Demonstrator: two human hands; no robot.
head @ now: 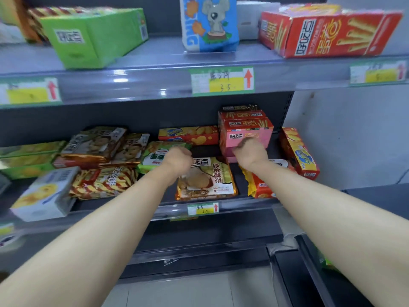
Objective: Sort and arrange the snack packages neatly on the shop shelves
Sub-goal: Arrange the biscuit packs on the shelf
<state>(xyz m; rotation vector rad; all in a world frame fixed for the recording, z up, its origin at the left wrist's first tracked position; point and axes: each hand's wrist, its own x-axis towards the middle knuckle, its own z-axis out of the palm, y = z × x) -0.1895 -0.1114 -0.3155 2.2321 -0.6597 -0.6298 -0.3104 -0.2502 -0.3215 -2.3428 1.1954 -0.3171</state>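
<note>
Snack packages lie jumbled on the middle shelf [243, 205]. Left hand [177, 159] is curled at the right end of the green packet [155, 157]; grip hidden, cannot tell. Right hand [250, 152] is curled on the near face of the pink box [245, 132], seemingly gripping it to square the stack. The red box [298, 151] leans at far right, unsorted.

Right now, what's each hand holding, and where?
Right hand grips the pink box at its lower front edge. Left hand curls by the green packet; hold unclear.
</note>
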